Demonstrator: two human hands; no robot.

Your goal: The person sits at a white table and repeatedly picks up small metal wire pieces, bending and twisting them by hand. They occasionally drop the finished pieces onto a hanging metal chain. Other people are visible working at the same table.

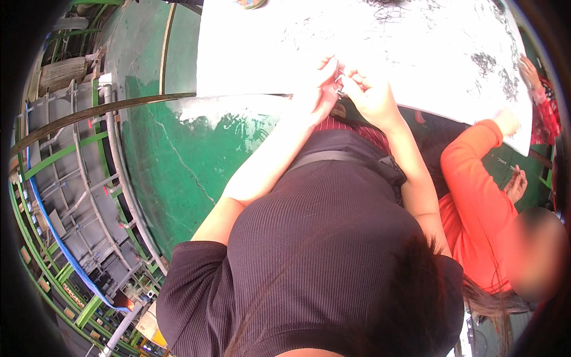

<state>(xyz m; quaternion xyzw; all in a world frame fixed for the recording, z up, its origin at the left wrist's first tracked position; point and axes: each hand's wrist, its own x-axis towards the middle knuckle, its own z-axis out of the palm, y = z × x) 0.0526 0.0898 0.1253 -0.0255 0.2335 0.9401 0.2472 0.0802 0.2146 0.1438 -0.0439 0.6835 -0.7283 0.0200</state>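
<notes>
My left hand [322,89] and my right hand [372,95] meet at the near edge of the white tabletop [262,53]. Both are closed, fingertips almost together. Between them shows a small, thin, shiny piece [340,77], too small and overexposed to name. The right thumb and fingers pinch at it while the left fingers curl round its other side. Many small dark, wiry pieces [398,59] lie scattered over the table, thicker in a heap [386,3] at the far side.
On my right a co-worker in an orange sleeve [470,149] reaches onto the table; another person's hand [529,71] rests at its right end. A round tin [250,3] stands at the far edge. Pipe racks [83,178] line the left, beyond green floor [184,154].
</notes>
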